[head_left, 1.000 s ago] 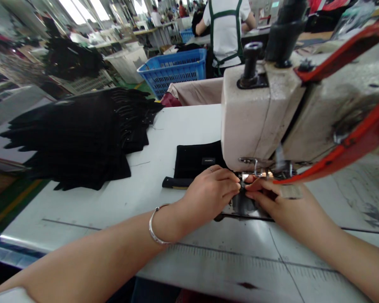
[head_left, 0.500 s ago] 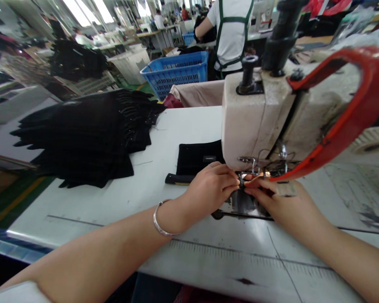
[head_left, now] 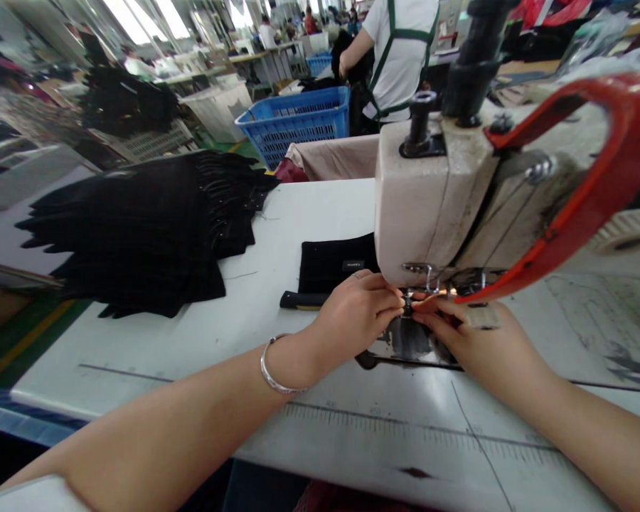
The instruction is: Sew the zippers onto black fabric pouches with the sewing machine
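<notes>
A black fabric piece (head_left: 333,263) with a small label (head_left: 353,265) lies left of the sewing machine (head_left: 416,206), partly behind the machine head. Its near edge has a folded strip (head_left: 299,301) with a yellowish line. My left hand (head_left: 355,313), wearing a ring and a silver bangle, is closed with its fingertips pinching the black fabric beside the presser foot (head_left: 407,302). On the other side of the foot my right hand (head_left: 480,345) is closed too, thumb and finger pressed together. What sits between those fingertips is too small to make out.
A tall stack of black fabric pieces (head_left: 149,227) occupies the table's left side. Beyond the table stand a blue crate (head_left: 299,121) and a person in a white shirt (head_left: 400,57). The red finger guard (head_left: 613,142) curves above my right hand. A ruler scale (head_left: 384,419) marks the table's front.
The machine's thread lever now shows high on the head, where it was not visible before. The person behind has shifted right, with an arm bent forward. My hands stay almost in place.
</notes>
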Demonstrator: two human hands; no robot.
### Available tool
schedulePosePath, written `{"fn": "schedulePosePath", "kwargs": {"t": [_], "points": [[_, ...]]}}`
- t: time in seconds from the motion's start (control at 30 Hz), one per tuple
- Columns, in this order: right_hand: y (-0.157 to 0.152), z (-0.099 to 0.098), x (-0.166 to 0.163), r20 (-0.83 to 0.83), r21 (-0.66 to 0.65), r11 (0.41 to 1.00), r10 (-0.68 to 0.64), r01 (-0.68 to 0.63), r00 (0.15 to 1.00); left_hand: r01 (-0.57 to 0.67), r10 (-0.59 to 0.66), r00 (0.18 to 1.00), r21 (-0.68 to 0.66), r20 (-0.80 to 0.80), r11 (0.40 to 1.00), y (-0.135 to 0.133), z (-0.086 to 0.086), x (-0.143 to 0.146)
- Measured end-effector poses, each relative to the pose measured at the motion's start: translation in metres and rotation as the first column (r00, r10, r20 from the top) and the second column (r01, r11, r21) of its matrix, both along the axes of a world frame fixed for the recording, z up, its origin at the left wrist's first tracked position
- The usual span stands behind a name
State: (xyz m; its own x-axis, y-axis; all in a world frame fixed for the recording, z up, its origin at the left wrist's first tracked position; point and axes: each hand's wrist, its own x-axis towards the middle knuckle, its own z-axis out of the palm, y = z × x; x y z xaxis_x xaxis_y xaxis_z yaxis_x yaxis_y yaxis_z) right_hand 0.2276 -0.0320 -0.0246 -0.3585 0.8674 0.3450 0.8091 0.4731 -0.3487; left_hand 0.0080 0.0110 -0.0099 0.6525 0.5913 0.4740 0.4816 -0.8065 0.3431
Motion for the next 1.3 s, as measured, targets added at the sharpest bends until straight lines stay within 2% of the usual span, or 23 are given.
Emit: {"fn": "schedulePosePath", "kwargs": {"t": [0.1,0.33,0.53,0.73,0.9,1.0,1.07,1.13,1.2,1.3], "points": [[0.001,-0.001,0.001,-0.038,-0.01,1.0,0.0,-0.001,0.999,0.006,-0.006,1.0,-0.011,0.002,1.0,0.001,-0.001,0.0],[0.003,-0.005,0.004,-0.008,-0.043,0.999,0.007,-0.008,1.0,0.008,-0.008,1.0,0.013,0.015,1.0,0.002,-0.002,0.0],[0.0,-0.002,-0.002,-0.047,-0.066,0.998,0.004,-0.007,0.999,0.022,-0.022,0.999,0.012,0.047,1.0,-0.001,-0.001,0.0],[0.001,-0.001,-0.002,-0.08,-0.086,0.996,-0.022,0.016,0.997,-0.033,0.032,0.998,0.021,0.051,0.999,-0.001,-0.005,-0.001],[0.003,-0.004,-0.003,-0.104,-0.039,0.999,-0.019,0.015,0.994,-0.053,0.055,0.998,-0.041,0.038,0.998,0.004,-0.008,0.001],[0.002,-0.003,-0.004,-0.132,0.045,0.999,-0.017,0.023,0.991,-0.067,0.064,0.997,-0.134,-0.032,0.989,0.004,0.002,-0.001],[0.0,0.0,-0.002,-0.145,0.103,0.994,-0.004,0.019,0.989,-0.046,0.024,0.994,-0.212,-0.103,0.976,-0.006,0.013,-0.008],[-0.004,0.005,0.001,-0.136,0.136,0.991,0.027,-0.009,0.99,0.022,-0.077,0.978,-0.275,-0.192,0.961,-0.028,0.024,-0.022],[-0.011,0.011,0.005,-0.105,0.131,0.989,0.086,-0.072,0.991,0.103,-0.19,0.938,-0.292,-0.289,0.951,-0.06,0.031,-0.043],[-0.025,0.02,0.003,-0.058,0.075,0.976,0.207,-0.203,0.977,0.097,-0.189,0.904,-0.245,-0.383,0.965,-0.113,0.033,-0.075]]}}
